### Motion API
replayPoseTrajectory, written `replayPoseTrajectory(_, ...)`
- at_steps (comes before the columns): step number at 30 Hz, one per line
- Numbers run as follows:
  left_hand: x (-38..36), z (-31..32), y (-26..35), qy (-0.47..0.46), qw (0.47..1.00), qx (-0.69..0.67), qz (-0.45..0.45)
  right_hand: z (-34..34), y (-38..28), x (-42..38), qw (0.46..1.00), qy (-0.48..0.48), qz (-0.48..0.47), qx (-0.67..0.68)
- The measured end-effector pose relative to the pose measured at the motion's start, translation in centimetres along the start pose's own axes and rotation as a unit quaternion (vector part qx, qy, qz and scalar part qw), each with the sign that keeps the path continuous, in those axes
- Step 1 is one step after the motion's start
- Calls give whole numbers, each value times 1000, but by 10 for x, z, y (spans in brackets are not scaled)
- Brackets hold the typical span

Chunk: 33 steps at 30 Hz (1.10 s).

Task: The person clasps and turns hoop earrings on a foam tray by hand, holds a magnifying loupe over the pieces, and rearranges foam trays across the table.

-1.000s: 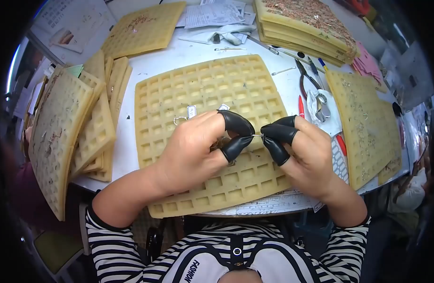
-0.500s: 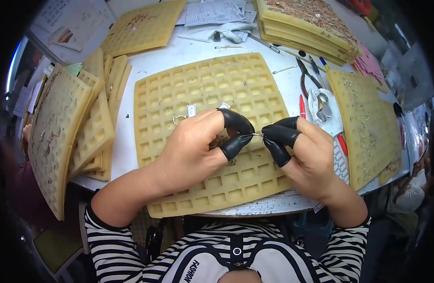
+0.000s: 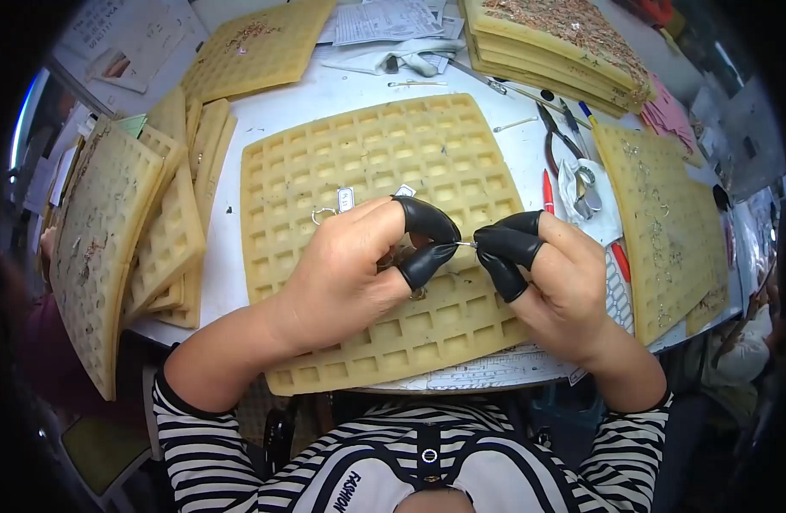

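Between my two hands is a tiny silvery metal piece [image 3: 467,244], too small to name. My left hand [image 3: 359,265] pinches its left end with thumb and forefinger, both in black finger cots. From the other side my right hand [image 3: 555,274] grips it, with black cots on its thumb and two fingers. Below them lies a yellow grid tray [image 3: 324,374] with square pockets. A silvery ring [image 3: 323,215] with a white tag [image 3: 347,199] rests on the tray beside my left hand. A second tag [image 3: 405,191] shows behind that hand. Something under my left palm is mostly hidden.
More yellow trays lean at the left [image 3: 102,239] and right [image 3: 666,231]. A tray stack [image 3: 538,60] covered with small coppery pieces stands at the back. Pliers [image 3: 553,141], a red pen [image 3: 547,192] and a white cloth [image 3: 602,218] lie right. Papers [image 3: 384,21] lie behind.
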<state>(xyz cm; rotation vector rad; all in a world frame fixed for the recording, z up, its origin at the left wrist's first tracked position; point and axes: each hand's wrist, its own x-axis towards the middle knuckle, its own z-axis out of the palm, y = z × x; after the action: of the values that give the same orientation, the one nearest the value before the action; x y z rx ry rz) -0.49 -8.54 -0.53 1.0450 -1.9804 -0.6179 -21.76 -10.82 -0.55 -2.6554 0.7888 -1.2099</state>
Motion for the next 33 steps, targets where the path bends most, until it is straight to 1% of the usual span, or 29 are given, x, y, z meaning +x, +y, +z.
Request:
replayPoseTrajectory(12, 0, 1, 0, 2, 1000, 3, 4, -1, 0, -1, 1000, 4, -2, 2)
replayPoseTrajectory(14, 0, 0, 2, -6, 1000, 5, 4, -7, 0, -2, 998, -61, 7, 2)
replayPoseTrajectory(18, -1, -2, 4, -16, 1000, 2, -9, -6, -4, 1, 999, -40, 9, 7)
replayPoseTrajectory(20, -2, -1, 1, -11, 1000, 10, 19, -7, -4, 1, 999, -51, 18, 2)
replayPoseTrajectory(24, -3, 0, 3, -1, 1000, -2, 22, -4, -4, 0, 998, -53, 32, 12)
replayPoseTrajectory(27, -3, -2, 3, -7, 1000, 7, 18, -3, -3, -1, 995, -73, 56, 26)
replayPoseTrajectory(29, -3, -1, 4, -2, 1000, 4, 10, -2, -3, -1, 992, -70, 79, 67)
replayPoseTrajectory(33, -3, -2, 5, 0, 1000, 1, 10, -3, -3, -1, 988, -89, 99, 79)
